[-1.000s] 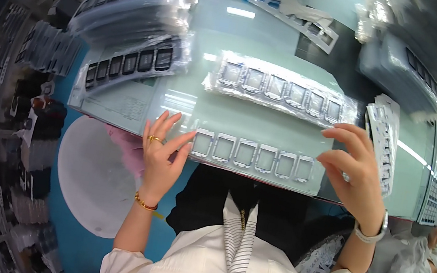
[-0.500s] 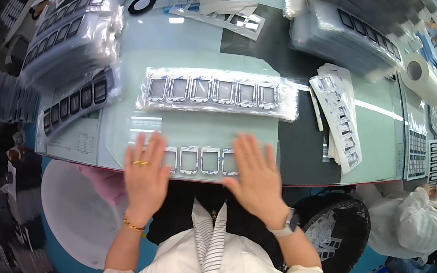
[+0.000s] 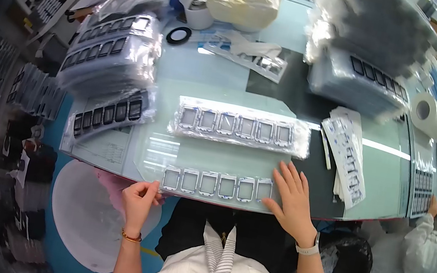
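Note:
A clear strip of several grey-edged rectangular frames [image 3: 217,185] lies flat along the table's near edge. My left hand [image 3: 139,200] is closed in a pinch at the strip's near left corner, its fingertips just over the table edge. At the other end my right hand [image 3: 293,205] rests with fingers spread, its thumb touching or close to the last frame. Farther in, a stack of similar frame strips in clear film [image 3: 243,127] lies parallel to the near strip; neither hand touches it.
Film-wrapped stacks stand at the left [image 3: 110,53] and back right [image 3: 356,82]. Loose white frame strips [image 3: 345,156] lie to the right, near a white roll [image 3: 431,117]. A white tub [image 3: 93,219] and a black-lined bin [image 3: 349,271] stand below the edge. Co-workers sit at right.
My left hand has gone from flat over the strip to a pinch at its left corner. My right hand has moved right, uncovering the end frames. The view has shifted too.

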`<state>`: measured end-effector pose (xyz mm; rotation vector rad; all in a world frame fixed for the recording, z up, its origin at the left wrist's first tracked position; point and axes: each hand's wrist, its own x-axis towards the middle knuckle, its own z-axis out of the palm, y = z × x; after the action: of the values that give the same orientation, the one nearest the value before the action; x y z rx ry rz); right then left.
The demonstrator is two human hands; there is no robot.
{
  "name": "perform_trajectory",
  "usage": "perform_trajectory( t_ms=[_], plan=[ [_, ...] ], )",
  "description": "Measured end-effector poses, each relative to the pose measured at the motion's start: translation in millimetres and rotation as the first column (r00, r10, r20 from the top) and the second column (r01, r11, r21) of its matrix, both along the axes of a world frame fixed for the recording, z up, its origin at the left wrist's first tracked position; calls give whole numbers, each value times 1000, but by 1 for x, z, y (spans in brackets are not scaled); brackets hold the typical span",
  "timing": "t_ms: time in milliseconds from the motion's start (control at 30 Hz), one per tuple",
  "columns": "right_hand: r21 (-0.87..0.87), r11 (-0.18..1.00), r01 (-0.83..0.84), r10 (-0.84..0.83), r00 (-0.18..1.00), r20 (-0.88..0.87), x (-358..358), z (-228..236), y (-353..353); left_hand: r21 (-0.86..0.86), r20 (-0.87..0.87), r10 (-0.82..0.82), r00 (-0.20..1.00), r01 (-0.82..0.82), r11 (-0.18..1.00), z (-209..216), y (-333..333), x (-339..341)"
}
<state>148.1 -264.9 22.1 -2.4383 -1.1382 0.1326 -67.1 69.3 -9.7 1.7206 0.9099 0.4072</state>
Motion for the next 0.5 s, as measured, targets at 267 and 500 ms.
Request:
perform_trajectory(
  t_ms=[267, 500],
  plan=[
    [125, 992, 10, -5, 999, -39, 25, 17, -1, 755, 278, -386, 880, 48, 654, 88, -12, 32],
    [531, 701, 476, -35, 767, -641, 78, 28, 14, 223, 410, -119, 904, 27, 975, 50, 33, 122]
  ],
)
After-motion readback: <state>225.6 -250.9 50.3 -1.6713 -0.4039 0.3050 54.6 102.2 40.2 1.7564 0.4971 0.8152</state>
